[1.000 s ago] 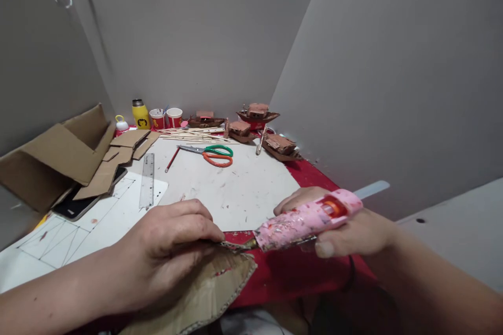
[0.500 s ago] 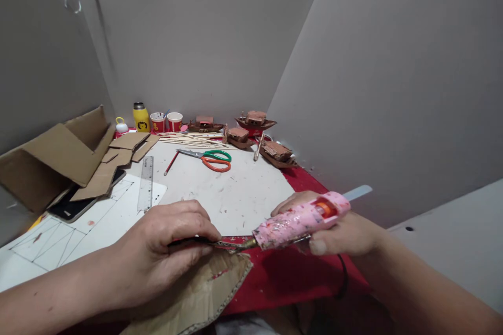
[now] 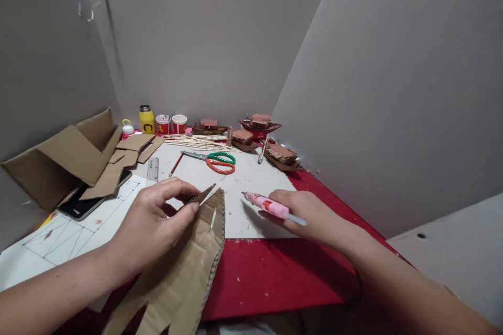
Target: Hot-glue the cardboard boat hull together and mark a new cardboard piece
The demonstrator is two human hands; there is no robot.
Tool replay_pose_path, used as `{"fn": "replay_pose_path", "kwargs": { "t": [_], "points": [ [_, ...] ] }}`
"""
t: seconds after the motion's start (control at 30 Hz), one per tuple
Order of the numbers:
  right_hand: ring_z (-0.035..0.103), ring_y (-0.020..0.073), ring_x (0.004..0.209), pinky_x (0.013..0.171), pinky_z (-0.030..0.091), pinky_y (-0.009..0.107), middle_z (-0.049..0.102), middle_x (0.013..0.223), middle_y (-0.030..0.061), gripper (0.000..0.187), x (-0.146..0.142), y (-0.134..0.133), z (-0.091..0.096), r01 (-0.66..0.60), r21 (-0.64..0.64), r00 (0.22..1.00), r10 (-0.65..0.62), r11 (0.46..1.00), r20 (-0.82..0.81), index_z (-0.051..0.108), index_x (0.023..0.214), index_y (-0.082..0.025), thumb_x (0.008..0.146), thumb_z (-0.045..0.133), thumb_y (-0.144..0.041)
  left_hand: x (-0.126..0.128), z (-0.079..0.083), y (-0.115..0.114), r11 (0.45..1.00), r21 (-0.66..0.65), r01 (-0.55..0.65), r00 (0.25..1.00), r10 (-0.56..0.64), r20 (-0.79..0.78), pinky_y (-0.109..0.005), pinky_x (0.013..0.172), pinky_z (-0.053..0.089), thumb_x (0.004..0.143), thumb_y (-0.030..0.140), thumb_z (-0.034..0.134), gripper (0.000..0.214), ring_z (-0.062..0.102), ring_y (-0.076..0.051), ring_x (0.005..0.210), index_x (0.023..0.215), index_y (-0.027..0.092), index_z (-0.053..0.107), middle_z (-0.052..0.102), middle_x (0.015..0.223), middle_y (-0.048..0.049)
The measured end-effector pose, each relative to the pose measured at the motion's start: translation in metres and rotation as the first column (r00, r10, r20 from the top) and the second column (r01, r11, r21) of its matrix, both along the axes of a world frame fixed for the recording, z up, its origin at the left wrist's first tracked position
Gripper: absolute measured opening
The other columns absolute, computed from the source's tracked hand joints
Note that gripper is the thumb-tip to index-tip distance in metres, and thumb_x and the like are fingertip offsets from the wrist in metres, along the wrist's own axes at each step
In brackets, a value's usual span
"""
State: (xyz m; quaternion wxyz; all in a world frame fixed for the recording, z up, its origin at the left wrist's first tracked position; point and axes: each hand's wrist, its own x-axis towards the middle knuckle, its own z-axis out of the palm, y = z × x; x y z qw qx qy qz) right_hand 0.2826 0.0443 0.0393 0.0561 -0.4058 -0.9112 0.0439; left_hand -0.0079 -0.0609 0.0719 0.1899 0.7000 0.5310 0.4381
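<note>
My left hand (image 3: 161, 225) pinches a cut piece of cardboard (image 3: 188, 261) near its pointed upper end, where two layers stand a little apart. The piece tilts upward at the table's near edge, with slits along its lower end. A whitish streak shows near its tip. My right hand (image 3: 301, 209) is wrapped round a pink hot glue gun (image 3: 271, 205), a translucent glue stick (image 3: 296, 219) jutting from its back. The gun's nozzle points left over the white board (image 3: 259, 178), apart from the cardboard.
Scissors (image 3: 220, 161), a red pencil (image 3: 176, 164) and a ruler (image 3: 153, 168) lie beyond my hands. Several small brown boats (image 3: 281, 154), thin sticks (image 3: 196, 140) and paper cups (image 3: 179, 124) stand or lie at the back. A cardboard box (image 3: 74, 154) and phone (image 3: 90, 204) are left.
The glue gun's nozzle has left the cardboard; my right hand has drawn it away and turned it. My left hand has tipped the cardboard's point upward.
</note>
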Motion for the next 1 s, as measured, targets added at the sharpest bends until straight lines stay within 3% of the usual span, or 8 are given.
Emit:
{"fn": "replay_pose_path", "kwargs": {
  "t": [0.17,0.3,0.43,0.57,0.63,0.73,0.83,1.0],
  "points": [
    [0.063,0.0217,0.076,0.061,0.037,0.028,0.069,0.095,0.0127,0.022,-0.001,0.022,-0.026,0.115,0.061,0.971,-0.125,0.991,0.201,0.065,0.094,-0.015,0.089,0.050,-0.031,0.001,-0.014,0.006,0.990,-0.110,-0.084,0.990,0.095,0.108,-0.021,0.060,0.051,0.082,0.024,0.062,0.011,0.065,-0.015,0.077,0.088,0.020,0.070,0.071,0.087,-0.0002],
    [0.065,0.0275,0.085,0.068,0.045,0.032,0.069,0.101,0.0152,0.042,0.010,0.019,-0.015,0.125,-0.024,0.975,-0.118,0.992,0.187,0.066,0.107,-0.014,0.083,0.057,-0.047,-0.001,-0.024,0.012,0.986,-0.097,-0.138,0.980,0.151,0.133,-0.024,0.063,0.052,0.082,0.027,0.062,0.015,0.066,-0.017,0.078,0.090,0.017,0.070,0.073,0.089,-0.0030],
    [0.065,0.0318,0.097,0.080,0.049,0.041,0.067,0.114,0.0180,0.043,-0.004,-0.010,0.010,0.149,-0.016,0.980,-0.149,0.989,-0.131,0.067,0.111,-0.014,0.086,0.054,-0.046,0.001,-0.028,0.018,0.984,-0.029,-0.178,0.973,0.180,0.144,-0.025,0.066,0.053,0.083,0.027,0.062,0.014,0.067,-0.017,0.077,0.089,0.017,0.070,0.073,0.087,-0.0034],
    [0.067,0.0232,0.090,0.076,0.053,0.034,0.071,0.106,0.0122,0.044,-0.055,-0.041,0.016,0.048,-0.287,0.755,-0.223,0.957,-0.617,0.065,0.116,-0.016,0.086,0.058,-0.047,0.007,-0.030,0.021,0.987,-0.009,-0.160,0.973,0.160,0.164,-0.025,0.067,0.055,0.084,0.026,0.061,0.013,0.068,-0.017,0.078,0.089,0.017,0.069,0.073,0.087,-0.0038],
    [0.067,0.0222,0.090,0.076,0.053,0.033,0.071,0.106,0.0111,0.044,-0.082,-0.045,0.011,-0.025,-0.412,0.675,-0.288,0.911,-0.679,0.065,0.117,-0.014,0.084,0.062,-0.044,0.009,-0.032,0.021,0.988,-0.011,-0.154,0.972,0.153,0.178,-0.026,0.067,0.055,0.084,0.026,0.061,0.013,0.068,-0.017,0.079,0.091,0.017,0.069,0.073,0.089,-0.0042],
    [0.064,0.0196,0.083,0.074,0.050,0.030,0.071,0.091,0.0070,0.026,-0.110,-0.043,0.003,-0.132,-0.497,0.611,-0.324,0.858,-0.722,0.069,0.095,-0.013,0.081,0.060,-0.033,0.009,-0.037,0.019,0.989,-0.009,-0.145,0.970,0.144,0.195,-0.027,0.068,0.056,0.084,0.024,0.061,0.013,0.068,-0.018,0.082,0.092,0.017,0.069,0.073,0.090,-0.0047],
    [0.059,0.0158,0.069,0.063,0.045,0.026,0.066,0.073,0.0028,0.017,-0.122,-0.039,-0.003,-0.162,-0.539,0.586,-0.359,0.826,-0.726,0.066,0.076,-0.014,0.078,0.056,-0.027,0.006,-0.043,0.019,0.991,-0.009,-0.132,0.969,0.131,0.211,-0.026,0.069,0.056,0.084,0.022,0.059,0.013,0.068,-0.018,0.083,0.092,0.018,0.069,0.073,0.090,-0.0043],
    [0.057,0.0152,0.068,0.061,0.044,0.025,0.063,0.071,0.0006,0.015,-0.129,-0.039,-0.008,-0.144,-0.557,0.586,-0.383,0.818,-0.714,0.066,0.078,-0.015,0.076,0.054,-0.022,0.003,-0.051,0.021,0.992,-0.009,-0.126,0.967,0.125,0.224,-0.026,0.069,0.056,0.084,0.018,0.058,0.013,0.068,-0.017,0.082,0.091,0.018,0.069,0.072,0.089,-0.0030]
  ]
}}
